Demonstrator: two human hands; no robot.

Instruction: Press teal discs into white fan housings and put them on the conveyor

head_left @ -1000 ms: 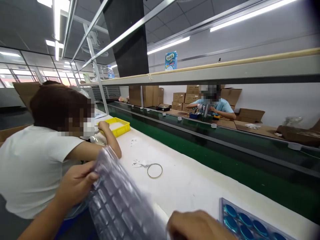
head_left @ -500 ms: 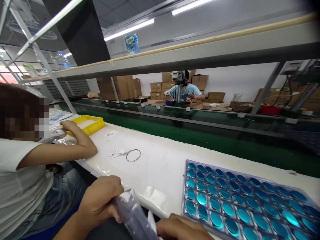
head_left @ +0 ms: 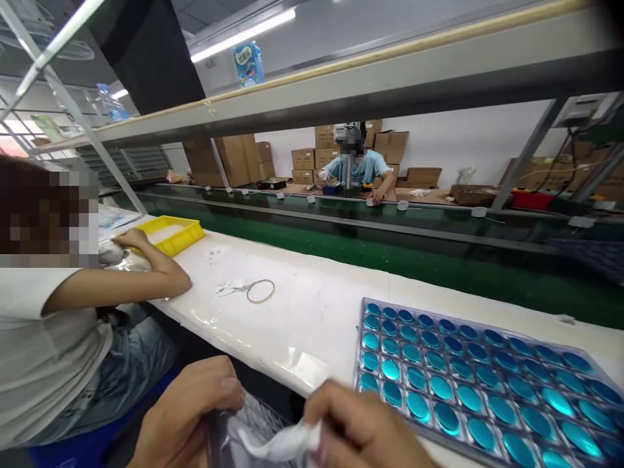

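The person's left hand (head_left: 188, 413) and right hand (head_left: 363, 429) sit at the bottom of the view, just below the near corner of one clear blister tray (head_left: 487, 325), which lies flat on the white surface (head_left: 312, 331) and holds rows of teal metallic discs (head_left: 441, 388), about eleven along its far edge, with the near rows cut off by the frame. The left fingers (head_left: 224, 390) curl closed around one bunched clear plastic sheet (head_left: 219, 432), while the right fingers (head_left: 331, 406) pinch one crumpled white film (head_left: 275, 446); both lie in front of the tray's near corner. Left of the tray lies one thin gold-coloured ring (head_left: 260, 280). Farther left of the tray sits one yellow plastic bin (head_left: 175, 239), with one seated co-worker's hand (head_left: 130, 238) beside it. Beyond the tray runs one green conveyor belt (head_left: 390, 260), and past that, one more worker (head_left: 358, 166) sits among stacked cardboard boxes (head_left: 303, 158).
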